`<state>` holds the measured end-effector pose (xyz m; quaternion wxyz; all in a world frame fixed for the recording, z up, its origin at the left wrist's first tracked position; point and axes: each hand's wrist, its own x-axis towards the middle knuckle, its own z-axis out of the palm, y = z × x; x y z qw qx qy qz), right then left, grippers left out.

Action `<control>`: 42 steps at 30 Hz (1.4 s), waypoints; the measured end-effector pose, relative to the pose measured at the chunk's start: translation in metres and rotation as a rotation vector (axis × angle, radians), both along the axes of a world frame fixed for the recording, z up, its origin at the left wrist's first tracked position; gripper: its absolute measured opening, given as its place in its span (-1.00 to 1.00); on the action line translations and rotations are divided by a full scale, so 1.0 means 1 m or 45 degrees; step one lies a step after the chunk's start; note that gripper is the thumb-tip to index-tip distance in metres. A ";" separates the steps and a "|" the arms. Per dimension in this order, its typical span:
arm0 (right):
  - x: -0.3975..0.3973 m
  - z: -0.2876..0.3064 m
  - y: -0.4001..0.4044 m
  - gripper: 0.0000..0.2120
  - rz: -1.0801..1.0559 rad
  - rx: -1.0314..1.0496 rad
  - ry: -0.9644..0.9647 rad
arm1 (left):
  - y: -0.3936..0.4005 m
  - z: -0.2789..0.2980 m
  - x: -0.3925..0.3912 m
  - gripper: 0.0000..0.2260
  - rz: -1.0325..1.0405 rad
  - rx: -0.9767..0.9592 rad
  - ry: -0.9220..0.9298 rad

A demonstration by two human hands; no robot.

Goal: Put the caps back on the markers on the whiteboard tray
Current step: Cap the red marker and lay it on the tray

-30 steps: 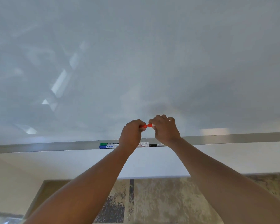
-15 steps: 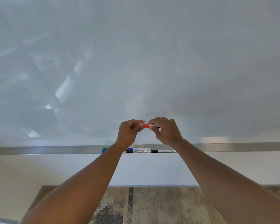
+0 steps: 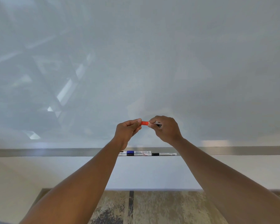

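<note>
1. Since half a second ago your hands have drawn a little apart, so more of the red cap [image 3: 144,123] shows between them, and the tray [image 3: 55,152] sits lower in view.
2. Your whiteboard [image 3: 136,54] fills the upper view, blank, with pale window reflections on its left part.
3. Below it the metal tray runs the full width; under that come a white wall strip [image 3: 152,172] and mottled brown-grey carpet [image 3: 160,207] with a dark stripe.
4. Your left hand [image 3: 127,130] is raised in front of the board, above the tray, knuckles toward you, fingers curled in, thumb and forefinger pinching the left end of the red cap.
5. On the tray, just right of your left forearm, lie a marker with a blue band [image 3: 138,152] and, touching its near side and reaching further right, a marker with a black band [image 3: 163,154].
6. Your right hand [image 3: 166,129] is level with the left, fingers curled, fingertips pinching the white marker [image 3: 157,124] just right of the cap; its dark tail pokes out by the thumb.
7. Whether the cap is fully seated, you cannot tell.
</note>
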<state>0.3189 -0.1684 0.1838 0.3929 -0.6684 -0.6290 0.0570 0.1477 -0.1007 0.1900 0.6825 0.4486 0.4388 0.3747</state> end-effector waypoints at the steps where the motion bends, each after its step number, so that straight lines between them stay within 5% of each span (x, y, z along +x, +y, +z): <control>1: -0.001 0.001 0.001 -0.91 -0.013 0.004 0.011 | 0.000 0.001 0.000 -0.77 -0.002 -0.006 0.004; 29: 0.006 -0.004 0.010 -0.95 0.015 -0.172 -0.011 | 0.015 -0.018 0.003 -0.82 -0.081 -0.031 0.090; 42: 0.035 -0.059 0.011 -0.74 0.147 -0.501 -0.119 | 0.018 -0.080 0.020 -0.81 -0.214 0.137 0.500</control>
